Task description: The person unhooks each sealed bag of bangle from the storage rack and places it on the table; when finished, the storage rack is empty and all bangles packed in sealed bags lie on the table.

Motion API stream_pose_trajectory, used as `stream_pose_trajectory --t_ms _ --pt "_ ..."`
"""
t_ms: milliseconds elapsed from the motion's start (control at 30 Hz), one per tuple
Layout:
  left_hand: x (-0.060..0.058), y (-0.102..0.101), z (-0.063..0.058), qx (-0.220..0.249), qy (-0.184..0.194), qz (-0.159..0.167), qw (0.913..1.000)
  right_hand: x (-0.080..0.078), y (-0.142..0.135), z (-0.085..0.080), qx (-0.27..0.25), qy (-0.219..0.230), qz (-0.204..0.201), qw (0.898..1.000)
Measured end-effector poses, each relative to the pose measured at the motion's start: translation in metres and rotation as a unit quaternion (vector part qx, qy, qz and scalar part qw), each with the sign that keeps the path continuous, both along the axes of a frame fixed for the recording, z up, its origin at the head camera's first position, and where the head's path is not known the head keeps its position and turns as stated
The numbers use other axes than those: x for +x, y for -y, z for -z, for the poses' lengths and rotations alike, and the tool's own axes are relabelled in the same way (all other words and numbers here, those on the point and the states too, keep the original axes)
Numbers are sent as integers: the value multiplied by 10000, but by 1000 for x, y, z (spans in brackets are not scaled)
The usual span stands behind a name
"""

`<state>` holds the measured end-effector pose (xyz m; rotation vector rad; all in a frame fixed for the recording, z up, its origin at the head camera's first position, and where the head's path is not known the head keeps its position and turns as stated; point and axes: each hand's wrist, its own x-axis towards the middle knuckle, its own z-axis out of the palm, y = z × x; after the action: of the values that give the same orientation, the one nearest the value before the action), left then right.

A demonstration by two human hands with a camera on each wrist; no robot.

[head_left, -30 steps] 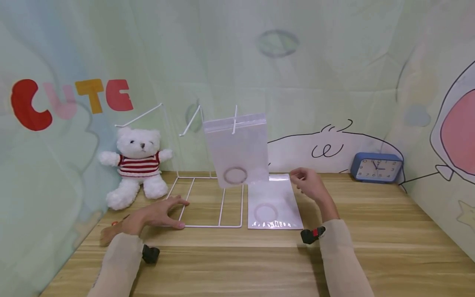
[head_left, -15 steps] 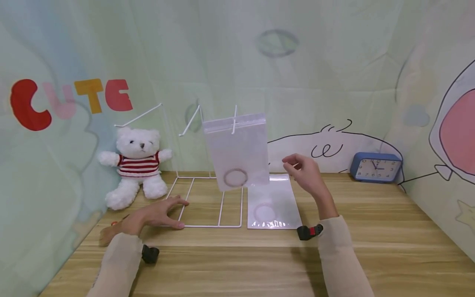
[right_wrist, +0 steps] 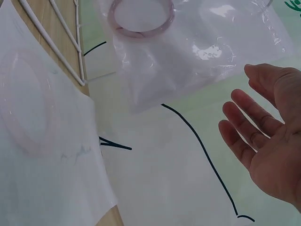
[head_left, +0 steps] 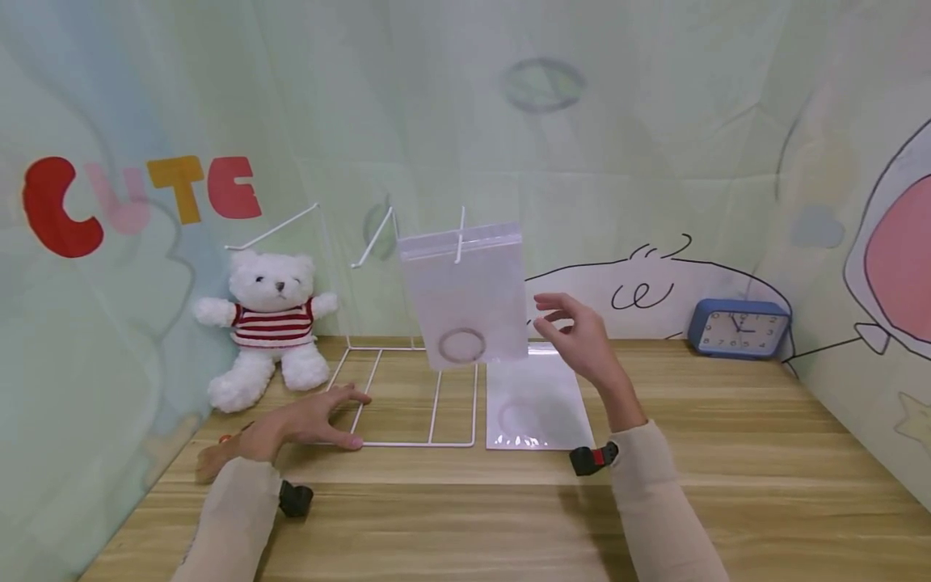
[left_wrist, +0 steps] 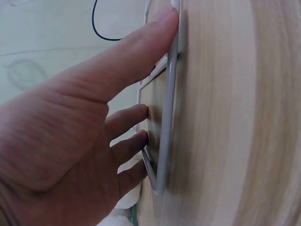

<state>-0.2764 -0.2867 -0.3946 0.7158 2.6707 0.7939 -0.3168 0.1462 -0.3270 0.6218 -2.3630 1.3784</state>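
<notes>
My left hand (head_left: 316, 416) rests on the base of a white wire display rack (head_left: 418, 444), fingers spread. In the left wrist view its thumb presses the front bar and the fingertips reach the base's inner side. A clear zip bag (head_left: 473, 295) with a pinkish bangle (right_wrist: 141, 34) in it hangs from the rack's right hook (head_left: 461, 234). Close beside that bag's right edge, my right hand (head_left: 582, 335) is raised with loosely bent fingers, holding nothing. Below, a second zip bag (head_left: 545, 412) with a pale bangle lies flat on the table, right of the rack.
A white teddy bear (head_left: 272, 319) in a striped top sits left of the rack. Two more hooks, a left hook (head_left: 272, 226) and a middle hook (head_left: 373, 237), bear nothing. A blue clock (head_left: 738, 329) stands at the back right, before the printed curtain (head_left: 655, 162).
My right hand has risen from beside the lying bag and moved left to the hanging bag's edge. The hanging bag sways slightly. My left hand has stayed put.
</notes>
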Motion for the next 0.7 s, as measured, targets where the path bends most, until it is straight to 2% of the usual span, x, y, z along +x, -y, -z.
stream_pose_trajectory --t_ms 267,467,700 --pt "1 -1 1 43 7 22 10000 -2 9 1 -87 21 -179 9998" --pt "3 -2 2 45 101 -29 9999 -5 20 5 -77 278 -468 9985" --pt "2 0 0 -13 -19 -52 10000 -6 36 4 -58 216 -253 9994"
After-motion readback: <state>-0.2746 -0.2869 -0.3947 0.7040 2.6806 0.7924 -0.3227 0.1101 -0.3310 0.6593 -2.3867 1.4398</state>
